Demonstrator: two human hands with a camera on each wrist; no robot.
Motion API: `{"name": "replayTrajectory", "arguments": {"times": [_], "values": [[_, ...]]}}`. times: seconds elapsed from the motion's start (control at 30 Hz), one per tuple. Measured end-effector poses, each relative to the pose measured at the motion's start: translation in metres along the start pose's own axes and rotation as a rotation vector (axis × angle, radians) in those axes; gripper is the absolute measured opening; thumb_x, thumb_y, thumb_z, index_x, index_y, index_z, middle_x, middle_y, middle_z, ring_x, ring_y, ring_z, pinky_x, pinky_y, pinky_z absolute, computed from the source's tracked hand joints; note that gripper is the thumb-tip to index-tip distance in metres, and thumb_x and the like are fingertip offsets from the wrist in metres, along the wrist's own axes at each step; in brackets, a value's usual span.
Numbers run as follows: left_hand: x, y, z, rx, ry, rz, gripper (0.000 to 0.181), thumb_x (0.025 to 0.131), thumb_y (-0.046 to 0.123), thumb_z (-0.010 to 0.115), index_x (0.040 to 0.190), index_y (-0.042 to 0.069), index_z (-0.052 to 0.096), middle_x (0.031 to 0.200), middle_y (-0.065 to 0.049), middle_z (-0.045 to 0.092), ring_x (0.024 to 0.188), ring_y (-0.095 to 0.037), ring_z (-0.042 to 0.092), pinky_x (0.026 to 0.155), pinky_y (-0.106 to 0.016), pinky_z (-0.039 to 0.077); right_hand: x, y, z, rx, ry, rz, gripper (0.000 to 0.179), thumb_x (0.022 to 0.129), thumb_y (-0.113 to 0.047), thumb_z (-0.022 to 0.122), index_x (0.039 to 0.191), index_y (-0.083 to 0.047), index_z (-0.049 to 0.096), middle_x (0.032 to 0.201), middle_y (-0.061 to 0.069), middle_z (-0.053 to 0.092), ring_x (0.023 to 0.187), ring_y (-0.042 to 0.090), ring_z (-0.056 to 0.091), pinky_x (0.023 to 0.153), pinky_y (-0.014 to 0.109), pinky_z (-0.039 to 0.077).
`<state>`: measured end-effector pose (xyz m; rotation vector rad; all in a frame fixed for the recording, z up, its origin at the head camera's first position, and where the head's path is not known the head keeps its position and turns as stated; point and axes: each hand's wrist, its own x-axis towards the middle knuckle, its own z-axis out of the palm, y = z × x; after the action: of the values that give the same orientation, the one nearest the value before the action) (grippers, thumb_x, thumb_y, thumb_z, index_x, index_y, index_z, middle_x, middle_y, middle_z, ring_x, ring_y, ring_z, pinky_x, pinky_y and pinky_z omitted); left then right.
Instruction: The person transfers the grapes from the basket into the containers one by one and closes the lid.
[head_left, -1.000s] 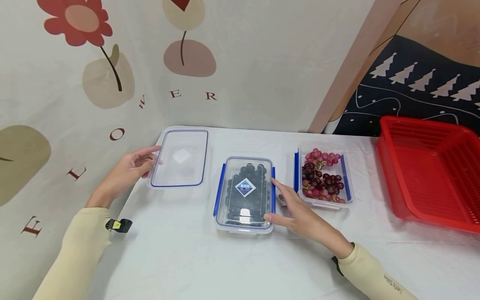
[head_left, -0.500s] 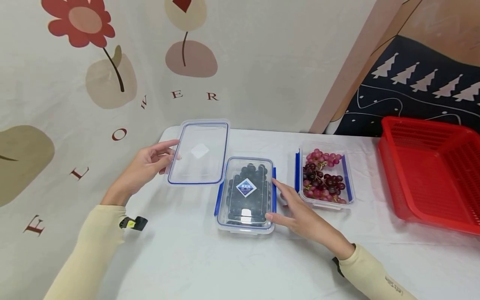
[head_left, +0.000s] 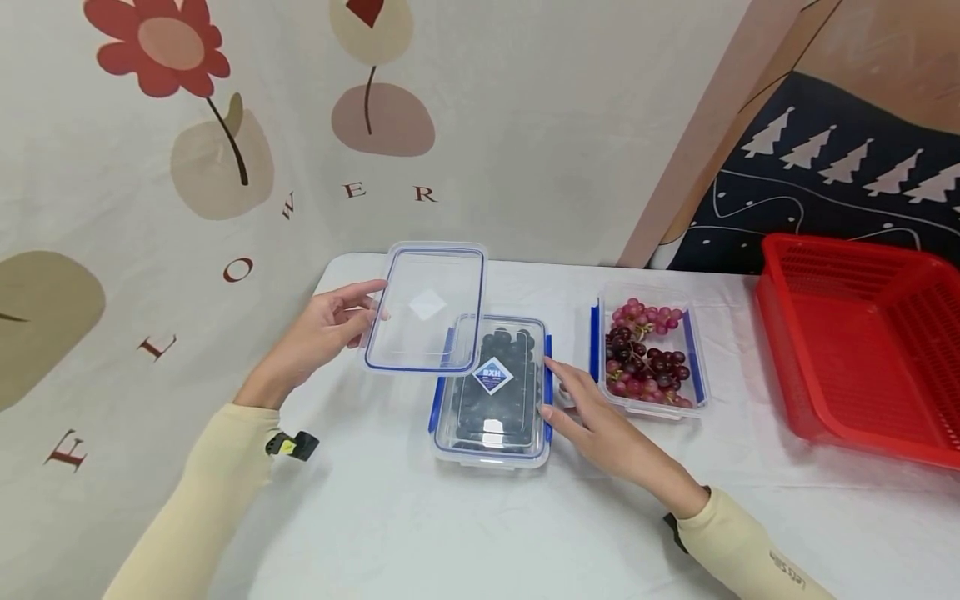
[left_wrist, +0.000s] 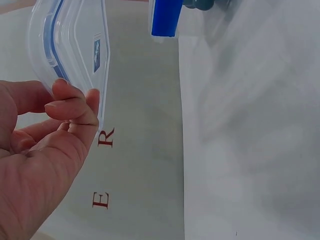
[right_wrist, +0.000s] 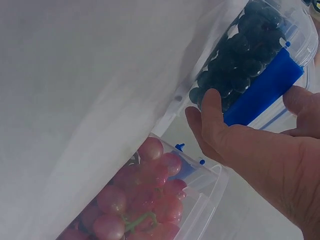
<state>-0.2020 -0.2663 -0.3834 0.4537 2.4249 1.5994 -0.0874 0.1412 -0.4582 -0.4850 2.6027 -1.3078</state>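
Note:
My left hand (head_left: 322, 329) pinches a clear plastic lid (head_left: 427, 305) with a blue seal by its left edge. The lid hangs above the table, and its lower right corner overlaps a box in the head view. That lidded clear box (head_left: 487, 457) has blue side latches and a BXH sticker, with dark grapes (right_wrist: 245, 50) inside. Alongside its right latch (right_wrist: 265, 90) lies my right hand (head_left: 596, 429), fingers and thumb spread loosely and fingertips right at the box. Further right, an uncovered clear box (head_left: 652, 408) contains red and dark grapes (right_wrist: 150, 185) on stems.
A red plastic basket (head_left: 862, 350) stands at the right end of the white-covered table (head_left: 390, 517). Behind the table hangs a light curtain (head_left: 525, 125) printed with flowers and letters. A dark cloth with white trees (head_left: 840, 158) hangs at the back right.
My left hand has raised the lid from the table's left and carried it right until it overlaps the lidded box. My right thumb has slid up and toward the box's right edge.

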Motion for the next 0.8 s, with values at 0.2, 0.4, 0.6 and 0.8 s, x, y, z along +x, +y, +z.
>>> {"name": "replayTrajectory", "arguments": {"times": [0.2,0.4,0.6,0.8], "values": [[0.004,0.004,0.012,-0.009,-0.018,-0.007,0.052,0.113,0.007,0.055,0.164,0.001,0.046,0.123,-0.023,0.060,0.087,-0.016,0.064,0.078,-0.027,0.057,0.000,-0.003,0.002,-0.018,0.056,0.007,0.070,0.114,-0.038,0.060,0.175,-0.021,0.029,0.177,0.019,0.022,0.154,0.048,0.038,0.113,0.069,0.042],[0.008,0.003,0.026,-0.005,-0.028,0.004,0.052,0.113,0.004,0.055,0.164,0.001,0.047,0.124,-0.023,0.062,0.091,-0.019,0.068,0.079,-0.025,0.057,0.001,-0.008,0.004,-0.002,0.127,-0.023,0.065,0.112,-0.020,0.067,0.170,-0.010,0.039,0.174,0.019,0.028,0.141,0.045,0.056,0.109,0.055,0.051],[0.014,0.005,0.039,-0.021,-0.041,0.018,0.052,0.112,0.005,0.056,0.163,0.001,0.047,0.123,-0.022,0.063,0.092,-0.019,0.070,0.081,-0.027,0.059,0.002,-0.009,0.002,-0.038,0.238,-0.086,0.050,0.110,-0.009,0.066,0.158,-0.002,0.054,0.167,0.017,0.043,0.141,0.042,0.056,0.111,0.059,0.049],[0.018,0.009,0.050,-0.037,-0.043,0.025,0.052,0.111,0.003,0.056,0.162,0.000,0.048,0.122,-0.023,0.063,0.089,-0.017,0.069,0.081,-0.027,0.058,0.005,-0.005,-0.001,0.011,0.341,-0.146,0.039,0.111,0.002,0.056,0.150,0.000,0.062,0.151,0.015,0.062,0.128,0.035,0.067,0.103,0.049,0.056]]}}
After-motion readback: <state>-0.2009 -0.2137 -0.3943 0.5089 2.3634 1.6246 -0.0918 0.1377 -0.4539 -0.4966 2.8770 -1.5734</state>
